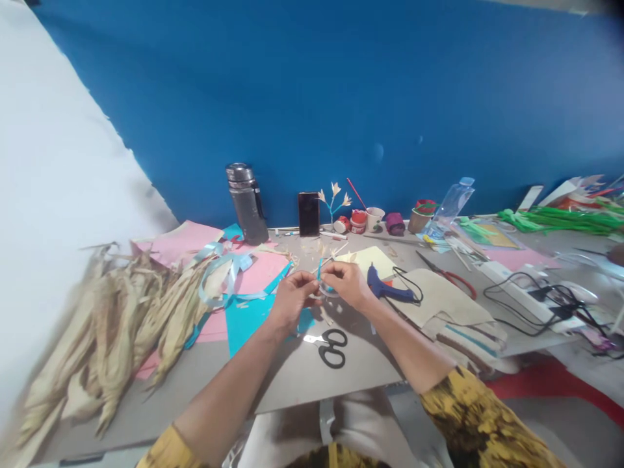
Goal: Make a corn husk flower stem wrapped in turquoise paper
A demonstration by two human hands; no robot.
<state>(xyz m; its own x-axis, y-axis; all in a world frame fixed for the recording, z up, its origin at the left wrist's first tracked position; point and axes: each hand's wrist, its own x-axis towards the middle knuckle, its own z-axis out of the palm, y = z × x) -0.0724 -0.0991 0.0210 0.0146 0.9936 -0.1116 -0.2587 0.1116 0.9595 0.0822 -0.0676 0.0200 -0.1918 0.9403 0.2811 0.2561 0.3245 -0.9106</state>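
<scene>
My left hand (294,296) and my right hand (347,282) meet over the table, both with fingers pinched. Between their fingertips stands a thin blue stem (320,269), with small pale petal-like pieces close behind it. Something pale and curved lies just under the fingers, too small to name. Black-handled scissors (333,350) rest on the board in front of my wrists. A blue glue gun (390,286) lies beside my right wrist. Behind the hands, a finished-looking branch with cream flowers (335,190) on blue stems stands near the wall.
Dried corn husks (114,318) and light-blue ribbon (207,289) spread at left over pink and blue paper. A grey flask (247,208), a phone (309,214) and paint pots (358,222) line the wall. Red-handled scissors (458,281) and a power strip (526,296) lie right.
</scene>
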